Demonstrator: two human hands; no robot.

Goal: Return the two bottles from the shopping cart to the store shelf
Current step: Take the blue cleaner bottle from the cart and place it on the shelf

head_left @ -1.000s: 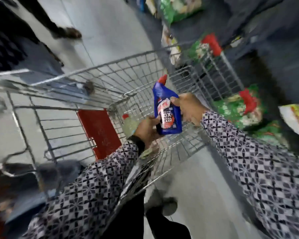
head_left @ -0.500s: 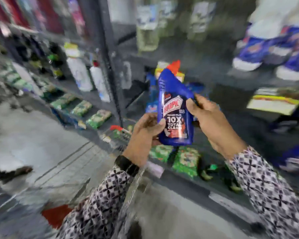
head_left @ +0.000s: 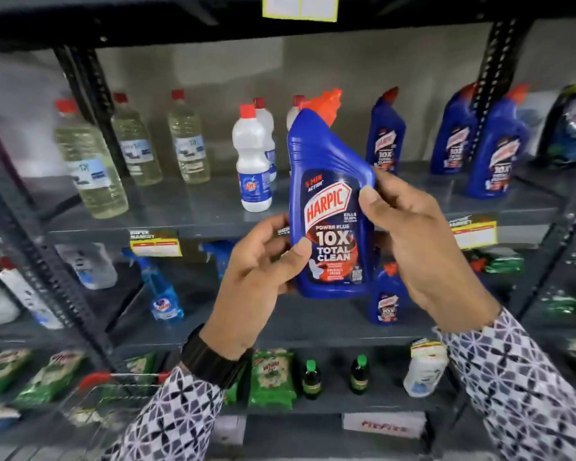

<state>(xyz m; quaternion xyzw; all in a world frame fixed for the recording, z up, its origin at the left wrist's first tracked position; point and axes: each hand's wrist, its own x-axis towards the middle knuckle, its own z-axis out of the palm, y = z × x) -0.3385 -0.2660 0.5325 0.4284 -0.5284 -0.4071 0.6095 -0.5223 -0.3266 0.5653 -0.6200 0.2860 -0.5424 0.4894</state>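
Note:
A blue Harpic bottle (head_left: 330,207) with a red angled cap stands upright in both my hands, label facing me, in front of the store shelf (head_left: 200,211). My left hand (head_left: 256,277) grips its lower left side. My right hand (head_left: 416,247) pinches its right edge. Only the red-handled rim of the shopping cart (head_left: 113,380) shows at the bottom left; its inside and any second bottle are out of view.
Matching blue Harpic bottles (head_left: 384,134) stand on the upper shelf to the right, white bottles (head_left: 251,161) and pale yellow bottles (head_left: 187,141) to the left. Below are spray bottles (head_left: 162,287), a small Harpic bottle (head_left: 386,297) and green packets (head_left: 271,377).
My view swung up from the cart to face the shelf squarely. Both hands lifted the blue bottle out of the cart and up to the level of the upper shelf.

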